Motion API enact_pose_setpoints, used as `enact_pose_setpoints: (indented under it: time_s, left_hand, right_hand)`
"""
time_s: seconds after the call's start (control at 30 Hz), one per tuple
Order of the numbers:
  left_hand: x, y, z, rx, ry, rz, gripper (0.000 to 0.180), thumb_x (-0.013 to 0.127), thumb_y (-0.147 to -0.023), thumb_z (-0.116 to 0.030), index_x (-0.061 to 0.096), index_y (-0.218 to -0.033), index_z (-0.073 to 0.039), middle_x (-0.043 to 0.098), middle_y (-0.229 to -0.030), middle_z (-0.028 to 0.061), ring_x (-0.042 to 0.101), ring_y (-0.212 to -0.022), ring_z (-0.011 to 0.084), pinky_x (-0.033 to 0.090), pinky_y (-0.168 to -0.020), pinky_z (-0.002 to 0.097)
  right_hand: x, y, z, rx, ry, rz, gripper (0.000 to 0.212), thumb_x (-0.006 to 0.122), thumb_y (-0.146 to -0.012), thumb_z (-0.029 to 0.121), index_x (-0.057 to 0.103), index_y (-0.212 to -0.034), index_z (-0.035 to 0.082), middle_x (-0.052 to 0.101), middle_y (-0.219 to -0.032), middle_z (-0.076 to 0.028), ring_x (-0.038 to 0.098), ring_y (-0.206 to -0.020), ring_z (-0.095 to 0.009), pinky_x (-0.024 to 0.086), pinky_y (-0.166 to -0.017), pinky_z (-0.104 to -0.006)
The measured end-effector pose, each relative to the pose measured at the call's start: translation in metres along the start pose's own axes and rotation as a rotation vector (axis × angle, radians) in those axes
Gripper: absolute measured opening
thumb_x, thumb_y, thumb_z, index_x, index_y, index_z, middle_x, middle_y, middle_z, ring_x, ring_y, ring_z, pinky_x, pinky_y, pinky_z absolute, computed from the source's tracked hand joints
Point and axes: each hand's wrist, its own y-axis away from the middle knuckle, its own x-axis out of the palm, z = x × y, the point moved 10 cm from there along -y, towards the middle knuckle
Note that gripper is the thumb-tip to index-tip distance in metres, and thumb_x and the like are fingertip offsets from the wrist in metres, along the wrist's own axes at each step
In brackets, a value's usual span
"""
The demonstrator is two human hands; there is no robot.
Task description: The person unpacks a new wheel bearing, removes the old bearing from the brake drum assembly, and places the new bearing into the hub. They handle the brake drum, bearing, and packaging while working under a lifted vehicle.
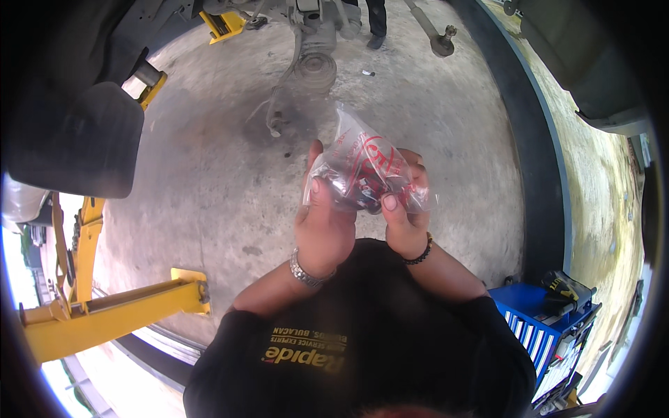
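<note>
Between both hands I hold a clear plastic bag (369, 164) with red printing, in front of my chest. Small dark parts (369, 191) show through the plastic at its lower end; their kind I cannot make out. My left hand (324, 216), with a metal watch band at the wrist, grips the bag's left side, thumb on top. My right hand (406, 212), with a dark beaded bracelet, pinches the lower right part, its thumb near the dark parts. The bag's upper corner stands up, pointing away from me.
Vehicle suspension parts (317, 63) hang overhead at the far side, with a rod end (442, 45) to their right. A yellow lift arm (118, 306) reaches in from the left. A blue tool cabinet (533, 317) stands at the right. Someone's leg (376, 21) shows far ahead.
</note>
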Motion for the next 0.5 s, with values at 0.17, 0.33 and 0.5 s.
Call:
enact_pose_setpoints:
  time_s: [0.17, 0.33, 0.5]
  left_hand:
    - [0.004, -0.024, 0.004, -0.076, 0.210, 0.080, 0.064, 0.042, -0.112, -0.039, 0.024, -0.163, -0.006, 0.048, -0.156, 0.0160, 0.049, -0.143, 0.0314, 0.039, -0.119, 0.0534]
    - [0.011, -0.031, 0.014, -0.164, 0.253, 0.072, 0.060, 0.042, -0.111, -0.028, 0.027, -0.161, 0.000, 0.050, -0.154, 0.0209, 0.052, -0.141, 0.0327, 0.039, -0.119, 0.0521]
    - [0.019, -0.031, 0.028, -0.201, 0.123, 0.023, 0.055, 0.050, -0.112, -0.029, 0.041, -0.152, 0.007, 0.057, -0.145, 0.0220, 0.057, -0.134, 0.0310, 0.044, -0.116, 0.0475]
  right_hand:
    - [-0.023, -0.011, 0.005, 0.131, -0.036, 0.044, 0.061, 0.069, -0.094, 0.046, 0.055, -0.131, -0.001, 0.056, -0.136, -0.015, 0.055, -0.121, -0.023, 0.041, -0.107, -0.0398]
    - [-0.041, -0.034, 0.014, 0.361, 0.012, 0.015, 0.065, 0.073, -0.093, 0.044, 0.057, -0.133, -0.004, 0.061, -0.135, -0.018, 0.059, -0.121, -0.023, 0.046, -0.101, -0.0358]
    - [-0.023, -0.028, -0.003, 0.551, -0.011, -0.002, 0.040, 0.076, -0.100, 0.027, 0.065, -0.125, -0.002, 0.072, -0.106, -0.005, 0.065, -0.092, -0.009, 0.052, -0.081, -0.0246]
